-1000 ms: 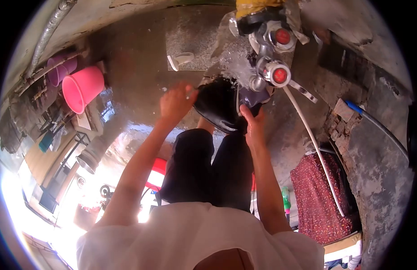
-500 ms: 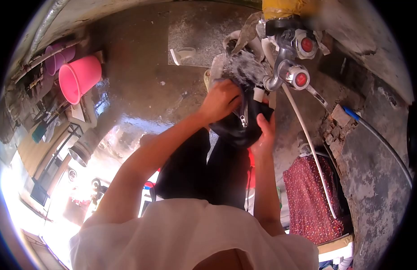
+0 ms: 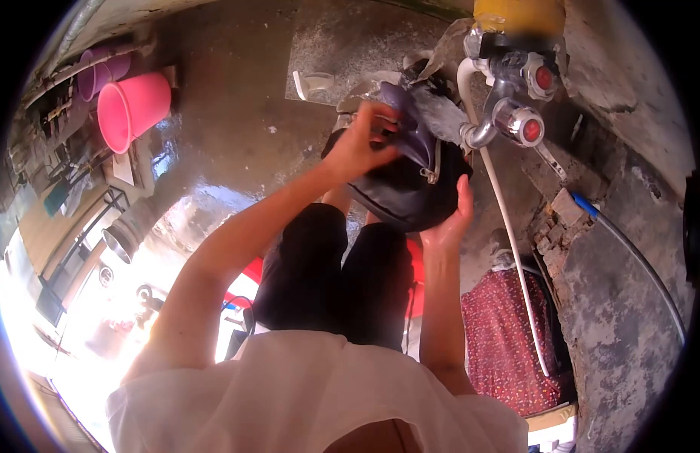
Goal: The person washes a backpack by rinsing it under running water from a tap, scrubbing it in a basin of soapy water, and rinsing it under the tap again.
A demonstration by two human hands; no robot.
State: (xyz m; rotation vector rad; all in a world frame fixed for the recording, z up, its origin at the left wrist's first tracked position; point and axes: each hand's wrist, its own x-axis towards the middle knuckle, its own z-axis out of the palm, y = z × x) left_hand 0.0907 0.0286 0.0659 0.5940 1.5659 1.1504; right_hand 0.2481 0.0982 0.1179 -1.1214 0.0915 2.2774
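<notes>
A black bag (image 3: 406, 198) with a metal zipper pull is held above my knees, its zipped mouth spread and purple lining (image 3: 410, 121) bulging out. My right hand (image 3: 449, 219) grips the bag's lower right side, thumb up along the edge and fingers hidden beneath. At the upper left of the mouth, my left hand (image 3: 363, 143) hovers by the lining with curved fingers and thumb apart; its fingertips are slightly blurred. From the metal tap (image 3: 482, 136), water (image 3: 440, 113) streams onto the lining and the far side of the bag.
Two red-marked tap knobs (image 3: 531, 130) stand close on the right, with a white hose (image 3: 508, 226) hanging below. A pink bucket (image 3: 135, 112) is at the left. Red patterned cloth (image 3: 504, 340) covers something at lower right. A white piece (image 3: 313, 84) lies on the floor slab.
The bag's mouth has opened wider and its purple lining now shows. My left hand has loosened from the bag's edge, its fingers spreading. The view has shifted slightly.
</notes>
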